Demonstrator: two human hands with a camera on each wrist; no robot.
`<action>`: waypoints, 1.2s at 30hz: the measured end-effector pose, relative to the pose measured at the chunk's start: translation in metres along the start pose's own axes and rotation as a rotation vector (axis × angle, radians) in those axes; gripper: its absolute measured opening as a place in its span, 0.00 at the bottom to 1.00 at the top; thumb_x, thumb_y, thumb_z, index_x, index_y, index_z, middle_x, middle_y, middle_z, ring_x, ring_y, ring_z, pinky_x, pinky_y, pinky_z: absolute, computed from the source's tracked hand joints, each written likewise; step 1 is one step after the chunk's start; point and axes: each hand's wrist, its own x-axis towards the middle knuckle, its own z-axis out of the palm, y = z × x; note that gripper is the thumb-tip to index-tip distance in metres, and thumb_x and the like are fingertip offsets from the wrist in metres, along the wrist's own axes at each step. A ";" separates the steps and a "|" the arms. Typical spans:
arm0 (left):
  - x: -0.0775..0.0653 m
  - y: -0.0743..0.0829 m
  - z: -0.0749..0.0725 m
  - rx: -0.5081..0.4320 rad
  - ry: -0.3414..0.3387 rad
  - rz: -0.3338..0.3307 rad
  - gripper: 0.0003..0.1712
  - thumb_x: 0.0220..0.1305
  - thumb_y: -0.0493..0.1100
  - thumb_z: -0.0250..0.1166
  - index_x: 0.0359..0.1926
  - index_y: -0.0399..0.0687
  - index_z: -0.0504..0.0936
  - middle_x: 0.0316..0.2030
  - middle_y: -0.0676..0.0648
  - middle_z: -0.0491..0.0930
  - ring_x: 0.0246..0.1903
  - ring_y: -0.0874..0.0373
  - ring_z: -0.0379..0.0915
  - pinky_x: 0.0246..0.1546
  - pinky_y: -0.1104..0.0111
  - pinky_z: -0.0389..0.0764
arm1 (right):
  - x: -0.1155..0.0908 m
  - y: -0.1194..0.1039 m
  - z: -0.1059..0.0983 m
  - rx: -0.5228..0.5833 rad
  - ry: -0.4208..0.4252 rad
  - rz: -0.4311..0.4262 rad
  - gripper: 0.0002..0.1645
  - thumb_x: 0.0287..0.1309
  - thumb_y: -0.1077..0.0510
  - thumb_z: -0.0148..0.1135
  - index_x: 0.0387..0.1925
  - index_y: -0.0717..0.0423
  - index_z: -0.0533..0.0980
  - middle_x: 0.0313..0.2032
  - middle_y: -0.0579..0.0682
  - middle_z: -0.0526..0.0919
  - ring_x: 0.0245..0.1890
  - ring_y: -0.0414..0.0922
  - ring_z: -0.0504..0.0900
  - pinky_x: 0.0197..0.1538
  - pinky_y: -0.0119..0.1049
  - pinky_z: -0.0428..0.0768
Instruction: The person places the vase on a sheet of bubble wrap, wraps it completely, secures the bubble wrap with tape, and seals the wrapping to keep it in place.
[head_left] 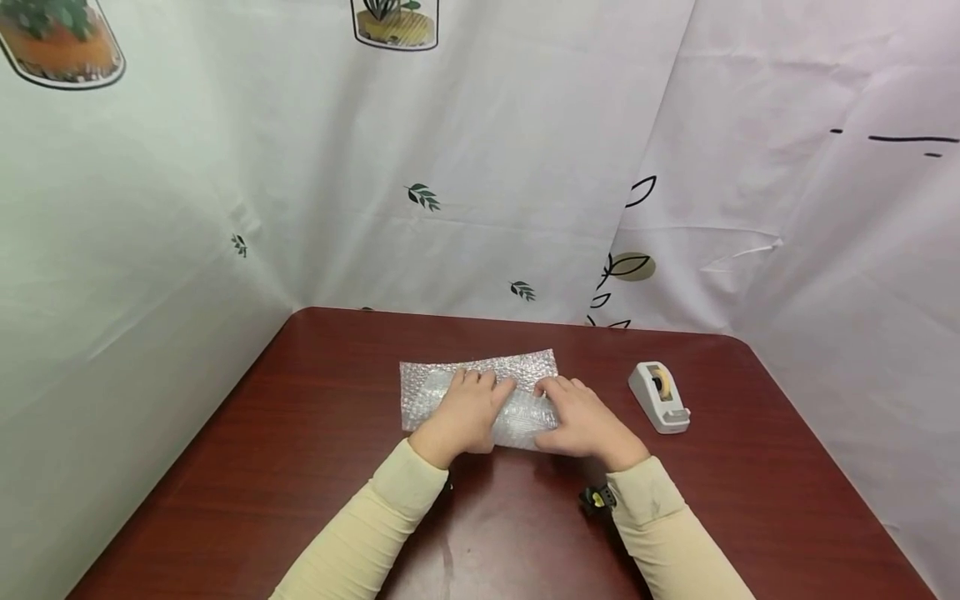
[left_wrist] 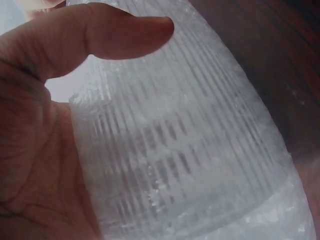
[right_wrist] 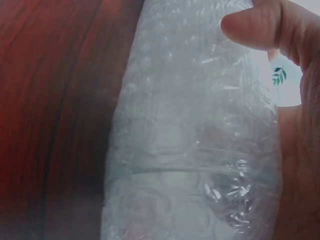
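Observation:
A sheet of bubble wrap (head_left: 525, 363) lies on the table, its far part flat and its near part rolled around a clear ribbed object (left_wrist: 165, 135). Its exact kind is hidden by the wrap. My left hand (head_left: 467, 410) grips the left part of the roll, fingers over the top and thumb along the near side. On the right end, my right hand (head_left: 583, 419) holds the roll in the same way. Bubbles and creases of the wrap (right_wrist: 175, 130) show up close in the right wrist view, with the right thumb (right_wrist: 250, 27) touching it.
A white tape dispenser (head_left: 660, 397) with a yellowish roll stands to the right of my right hand. The dark red wooden table (head_left: 315, 433) meets white patterned cloth (head_left: 480, 167) at the back and sides.

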 end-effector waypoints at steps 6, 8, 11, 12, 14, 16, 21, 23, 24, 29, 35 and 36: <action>0.000 -0.001 -0.003 -0.015 -0.011 0.006 0.45 0.39 0.49 0.78 0.61 0.53 0.70 0.48 0.43 0.77 0.50 0.42 0.75 0.59 0.47 0.69 | -0.001 -0.001 -0.004 0.014 -0.024 0.003 0.32 0.34 0.48 0.69 0.47 0.53 0.76 0.41 0.48 0.81 0.40 0.49 0.78 0.46 0.45 0.77; 0.001 -0.001 -0.004 -0.020 -0.014 0.010 0.44 0.39 0.49 0.77 0.60 0.53 0.70 0.47 0.43 0.77 0.50 0.43 0.75 0.59 0.48 0.69 | -0.001 0.000 -0.005 0.020 -0.033 0.010 0.31 0.33 0.48 0.69 0.46 0.52 0.76 0.39 0.47 0.81 0.39 0.48 0.78 0.46 0.45 0.77; 0.001 -0.002 -0.002 -0.031 -0.006 0.021 0.42 0.38 0.49 0.76 0.59 0.54 0.71 0.47 0.45 0.78 0.51 0.45 0.76 0.60 0.48 0.69 | -0.001 0.002 -0.005 0.030 -0.046 0.015 0.30 0.33 0.48 0.68 0.45 0.51 0.76 0.37 0.46 0.80 0.37 0.46 0.78 0.44 0.44 0.77; 0.002 -0.002 -0.001 -0.034 -0.003 0.025 0.42 0.38 0.49 0.76 0.58 0.54 0.72 0.47 0.45 0.78 0.52 0.45 0.76 0.61 0.48 0.68 | -0.001 0.002 -0.005 0.034 -0.049 0.014 0.30 0.33 0.49 0.68 0.45 0.50 0.76 0.36 0.46 0.79 0.37 0.45 0.78 0.44 0.44 0.78; 0.002 -0.003 0.000 -0.044 0.011 0.032 0.41 0.37 0.49 0.76 0.57 0.54 0.73 0.49 0.46 0.77 0.54 0.46 0.74 0.62 0.48 0.68 | -0.001 0.003 -0.005 0.042 -0.054 0.011 0.29 0.33 0.49 0.67 0.45 0.50 0.77 0.36 0.45 0.79 0.37 0.44 0.78 0.43 0.43 0.78; 0.001 -0.003 0.000 -0.049 0.028 0.034 0.39 0.37 0.48 0.75 0.55 0.54 0.73 0.51 0.46 0.74 0.55 0.47 0.72 0.62 0.49 0.68 | -0.001 0.003 -0.005 0.051 -0.056 0.013 0.29 0.33 0.49 0.67 0.45 0.50 0.77 0.35 0.45 0.79 0.36 0.44 0.78 0.43 0.43 0.78; -0.001 -0.001 -0.002 -0.053 0.029 0.015 0.36 0.40 0.46 0.73 0.54 0.52 0.74 0.51 0.46 0.68 0.57 0.47 0.65 0.62 0.51 0.66 | -0.001 0.005 -0.004 0.065 -0.041 0.019 0.29 0.35 0.48 0.67 0.46 0.51 0.78 0.34 0.44 0.80 0.35 0.44 0.78 0.42 0.43 0.78; -0.001 0.001 -0.004 -0.054 0.004 0.004 0.37 0.43 0.46 0.73 0.58 0.52 0.73 0.53 0.45 0.68 0.59 0.46 0.64 0.65 0.50 0.64 | 0.000 0.006 -0.004 0.074 -0.035 0.022 0.29 0.36 0.48 0.66 0.46 0.51 0.78 0.35 0.45 0.81 0.35 0.44 0.78 0.42 0.43 0.78; -0.002 0.002 -0.004 -0.051 -0.009 -0.001 0.39 0.44 0.46 0.73 0.61 0.52 0.73 0.55 0.45 0.68 0.61 0.46 0.63 0.66 0.49 0.62 | 0.000 0.007 -0.004 0.081 -0.032 0.025 0.29 0.36 0.48 0.66 0.46 0.51 0.79 0.35 0.45 0.81 0.35 0.43 0.78 0.42 0.43 0.78; -0.001 0.003 -0.005 -0.044 -0.052 -0.017 0.44 0.47 0.47 0.73 0.68 0.52 0.70 0.60 0.45 0.67 0.67 0.45 0.61 0.71 0.46 0.56 | -0.001 0.010 -0.002 0.102 -0.017 0.026 0.29 0.37 0.48 0.65 0.47 0.51 0.79 0.37 0.46 0.83 0.35 0.43 0.79 0.42 0.42 0.78; 0.000 0.001 -0.002 -0.026 -0.050 -0.012 0.46 0.47 0.46 0.74 0.70 0.53 0.69 0.61 0.45 0.67 0.67 0.45 0.61 0.71 0.45 0.55 | -0.001 0.013 0.000 0.118 0.001 0.012 0.28 0.38 0.49 0.65 0.47 0.51 0.80 0.37 0.45 0.84 0.35 0.43 0.79 0.42 0.42 0.79; 0.000 0.001 -0.002 -0.021 -0.041 -0.009 0.47 0.47 0.46 0.75 0.70 0.53 0.69 0.60 0.45 0.67 0.67 0.45 0.61 0.71 0.45 0.55 | -0.001 0.014 0.001 0.123 0.003 0.012 0.28 0.39 0.49 0.64 0.47 0.51 0.80 0.37 0.45 0.84 0.35 0.43 0.79 0.42 0.42 0.79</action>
